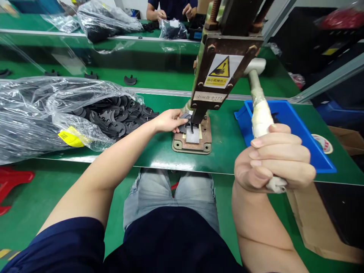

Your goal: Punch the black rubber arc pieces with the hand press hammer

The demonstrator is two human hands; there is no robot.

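My left hand (171, 121) pinches a dark curved plastic part (184, 124) at the foot of the hand press (206, 72). The part lies against the press's ram, over a small metal plate on the base (182, 147). My right hand (274, 159) is wrapped round the taped handle of the press lever (261, 113), which stands raised towards me. To the left, a clear plastic bag (36, 113) lies on its side, and many dark curved parts (119, 115) spill from its mouth towards my left forearm.
A blue bin (307, 140) stands under the lever, beside a tape roll (322, 144). Several curved parts lie on the green belt (159, 77) beyond the bench. Across it, a person's hands (173, 14) work near more bags. Cardboard (318, 227) lies below right.
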